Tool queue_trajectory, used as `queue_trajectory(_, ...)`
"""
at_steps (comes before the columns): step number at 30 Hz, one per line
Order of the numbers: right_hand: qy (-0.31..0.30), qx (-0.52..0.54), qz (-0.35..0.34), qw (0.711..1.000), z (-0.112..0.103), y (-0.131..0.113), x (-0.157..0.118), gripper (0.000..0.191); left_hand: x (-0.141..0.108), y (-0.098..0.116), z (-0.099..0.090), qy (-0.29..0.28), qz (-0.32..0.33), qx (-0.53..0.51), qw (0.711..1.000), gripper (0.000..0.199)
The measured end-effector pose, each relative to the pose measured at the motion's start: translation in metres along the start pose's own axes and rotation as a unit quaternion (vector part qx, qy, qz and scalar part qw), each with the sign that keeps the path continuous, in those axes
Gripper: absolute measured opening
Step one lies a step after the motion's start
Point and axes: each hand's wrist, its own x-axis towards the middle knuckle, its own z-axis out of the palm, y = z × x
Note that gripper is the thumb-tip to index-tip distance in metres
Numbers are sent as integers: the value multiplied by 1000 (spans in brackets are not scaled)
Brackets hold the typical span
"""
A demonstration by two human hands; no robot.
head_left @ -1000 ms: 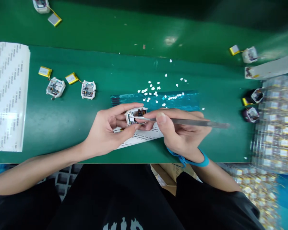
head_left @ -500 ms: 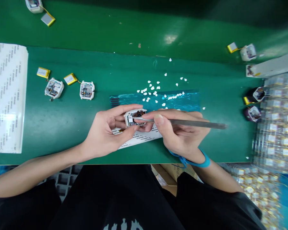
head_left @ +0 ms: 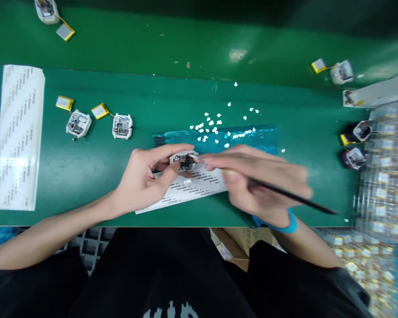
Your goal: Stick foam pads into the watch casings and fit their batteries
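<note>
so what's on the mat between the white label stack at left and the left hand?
Head view: two open white casings, each wired to a yellow battery; otherwise bare green mat.

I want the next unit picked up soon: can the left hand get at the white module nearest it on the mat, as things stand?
Probably not yet. The left hand is full, gripping a small casing that the right hand works on with tweezers. The module lies apart on bare mat, nothing blocking the way.

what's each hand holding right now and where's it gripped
Left hand pinches a small white device casing by its edges. Right hand, blurred, grips tweezers around mid-length.
</note>
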Motion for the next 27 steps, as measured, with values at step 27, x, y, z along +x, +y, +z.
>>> queue_trajectory(27, -176, 23, -32, 984, 5, 62, -6, 21, 20, 5, -43, -236, 155, 324, 903, 31)
